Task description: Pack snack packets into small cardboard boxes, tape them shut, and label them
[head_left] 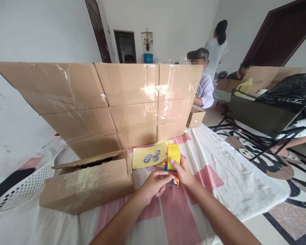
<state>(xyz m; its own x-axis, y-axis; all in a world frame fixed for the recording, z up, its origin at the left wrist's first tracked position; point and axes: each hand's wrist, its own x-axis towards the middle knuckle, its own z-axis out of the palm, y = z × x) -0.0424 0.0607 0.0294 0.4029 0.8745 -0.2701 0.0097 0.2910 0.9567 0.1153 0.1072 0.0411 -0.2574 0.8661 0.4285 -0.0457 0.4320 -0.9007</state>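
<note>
So both your hands are on one tape dispenser (pixel 172 163), orange frame with a yellow roll, out in the middle of the table (pixel 219 177). Your right hand (pixel 184 172) has its grip wrapped around the roll and frame, your left hand (pixel 155 183) pinches at the bottom end. One open cardboard box (pixel 89 183) lies toward the left edge, one yellow sticker sheet (pixel 149 155) just behind the dispenser, and a taped wall of boxes (pixel 112 102) along the far edge

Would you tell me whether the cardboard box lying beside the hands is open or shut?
Open: the cardboard box lies on its side, one flap lifted with a dark gap beneath.
</note>
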